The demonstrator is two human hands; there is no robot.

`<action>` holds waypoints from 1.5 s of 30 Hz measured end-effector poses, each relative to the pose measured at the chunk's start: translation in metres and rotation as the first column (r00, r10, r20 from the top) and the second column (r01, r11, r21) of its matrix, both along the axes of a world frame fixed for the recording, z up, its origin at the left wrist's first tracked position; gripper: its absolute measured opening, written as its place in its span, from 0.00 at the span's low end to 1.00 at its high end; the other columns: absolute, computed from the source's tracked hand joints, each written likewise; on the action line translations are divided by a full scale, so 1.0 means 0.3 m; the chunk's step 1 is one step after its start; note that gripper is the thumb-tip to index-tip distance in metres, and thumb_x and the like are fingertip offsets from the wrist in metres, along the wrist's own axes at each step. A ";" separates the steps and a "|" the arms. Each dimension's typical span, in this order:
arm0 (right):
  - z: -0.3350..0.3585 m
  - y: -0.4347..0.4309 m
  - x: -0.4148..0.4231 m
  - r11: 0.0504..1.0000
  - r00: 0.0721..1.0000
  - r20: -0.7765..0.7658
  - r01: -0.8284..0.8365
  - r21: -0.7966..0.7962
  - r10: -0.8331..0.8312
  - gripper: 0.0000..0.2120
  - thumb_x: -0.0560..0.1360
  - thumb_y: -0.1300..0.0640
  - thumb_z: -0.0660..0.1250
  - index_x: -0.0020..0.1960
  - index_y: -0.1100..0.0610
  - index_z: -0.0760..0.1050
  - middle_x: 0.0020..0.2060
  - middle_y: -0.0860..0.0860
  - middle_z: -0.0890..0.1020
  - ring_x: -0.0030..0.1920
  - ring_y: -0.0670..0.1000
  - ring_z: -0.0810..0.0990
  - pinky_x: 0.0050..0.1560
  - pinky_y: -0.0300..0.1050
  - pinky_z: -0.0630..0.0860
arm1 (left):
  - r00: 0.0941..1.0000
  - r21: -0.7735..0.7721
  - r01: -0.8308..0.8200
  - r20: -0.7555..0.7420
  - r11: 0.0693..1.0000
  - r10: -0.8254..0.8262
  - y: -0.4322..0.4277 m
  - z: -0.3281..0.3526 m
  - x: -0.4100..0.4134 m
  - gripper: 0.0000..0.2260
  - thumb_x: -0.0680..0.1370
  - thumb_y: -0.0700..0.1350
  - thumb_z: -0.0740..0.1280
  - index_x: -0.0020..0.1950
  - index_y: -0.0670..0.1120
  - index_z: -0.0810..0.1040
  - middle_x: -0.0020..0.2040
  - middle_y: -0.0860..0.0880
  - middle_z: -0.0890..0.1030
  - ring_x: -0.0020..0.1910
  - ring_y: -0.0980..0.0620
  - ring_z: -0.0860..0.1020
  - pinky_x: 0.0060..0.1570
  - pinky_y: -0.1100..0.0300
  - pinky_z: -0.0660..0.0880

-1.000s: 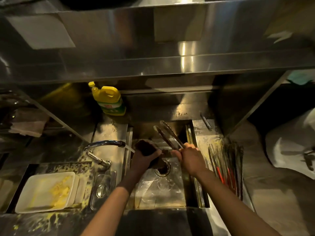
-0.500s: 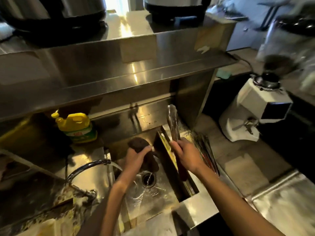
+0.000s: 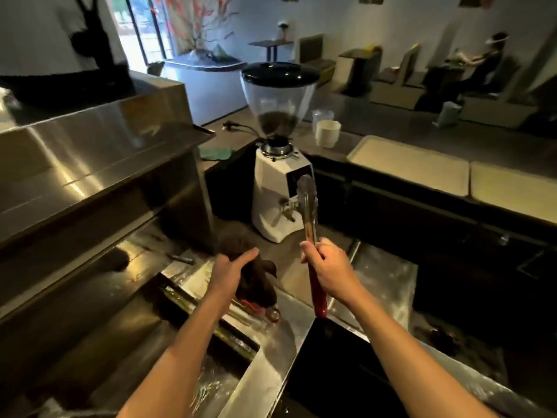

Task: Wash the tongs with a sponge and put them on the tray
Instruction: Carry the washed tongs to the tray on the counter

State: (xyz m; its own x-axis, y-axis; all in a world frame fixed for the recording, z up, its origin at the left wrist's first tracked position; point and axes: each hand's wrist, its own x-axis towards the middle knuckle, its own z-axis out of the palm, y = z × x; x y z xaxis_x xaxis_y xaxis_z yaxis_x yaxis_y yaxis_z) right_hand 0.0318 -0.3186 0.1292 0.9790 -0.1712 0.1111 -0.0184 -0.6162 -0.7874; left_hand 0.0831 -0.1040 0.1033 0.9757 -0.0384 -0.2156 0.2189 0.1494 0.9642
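Observation:
My right hand [image 3: 331, 267] grips metal tongs [image 3: 309, 206] by their middle. Their red handle hangs down below the hand and their closed tips point up in front of the white coffee grinder [image 3: 271, 191]. My left hand [image 3: 232, 270] holds a dark brown sponge [image 3: 256, 282] just left of the tongs, over the wet steel counter beside the sink [image 3: 217, 381]. Two pale trays [image 3: 416, 167] lie side by side on the raised counter at the right, well beyond the tongs.
More tongs with red handles [image 3: 259, 309] lie on the counter under the sponge. A steel shelf [image 3: 90, 164] overhangs the sink at the left. A white cup [image 3: 328, 133] stands behind the grinder. A dark opening [image 3: 337, 372] lies below my right forearm.
My view has swung right, from the sink to the counter with the grinder and trays. Both hands have lifted out of the sink, and the tongs have moved right.

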 end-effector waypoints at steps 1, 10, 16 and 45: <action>0.009 -0.065 -0.017 0.999 0.999 -0.006 0.048 0.008 -0.048 0.22 0.82 0.42 0.59 0.36 0.49 0.80 0.40 0.49 0.76 0.41 0.44 0.78 0.45 0.45 0.71 | 0.999 0.007 0.050 0.009 0.999 -0.051 -0.067 0.011 0.013 0.05 0.72 0.43 0.75 0.46 0.44 0.85 0.44 0.47 0.86 0.48 0.47 0.84 0.50 0.55 0.77; 0.033 -0.584 -0.155 0.920 0.926 0.035 0.370 0.125 -0.377 0.22 0.80 0.40 0.60 0.38 0.53 0.80 0.41 0.52 0.80 0.39 0.48 0.81 0.43 0.47 0.77 | 0.937 0.030 0.349 0.026 0.937 -0.350 -0.673 0.047 0.065 0.14 0.68 0.49 0.77 0.49 0.44 0.82 0.42 0.48 0.86 0.47 0.45 0.84 0.48 0.53 0.78; 0.037 -0.953 -0.211 0.868 0.876 0.034 0.472 0.155 -0.482 0.21 0.80 0.40 0.61 0.37 0.51 0.79 0.40 0.51 0.81 0.40 0.48 0.81 0.46 0.47 0.77 | 0.898 0.078 0.436 0.025 0.897 -0.439 -1.093 0.058 0.048 0.09 0.71 0.45 0.76 0.47 0.44 0.83 0.44 0.46 0.86 0.49 0.45 0.84 0.50 0.52 0.79; 0.258 -2.266 -0.133 0.579 0.622 -0.095 0.648 -0.495 -0.777 0.25 0.81 0.37 0.57 0.36 0.56 0.70 0.29 0.50 0.75 0.31 0.50 0.75 0.31 0.45 0.66 | 0.696 -0.005 0.718 -0.032 0.696 -0.717 -2.284 0.254 0.101 0.09 0.74 0.49 0.74 0.50 0.46 0.82 0.46 0.45 0.86 0.43 0.48 0.85 0.47 0.54 0.80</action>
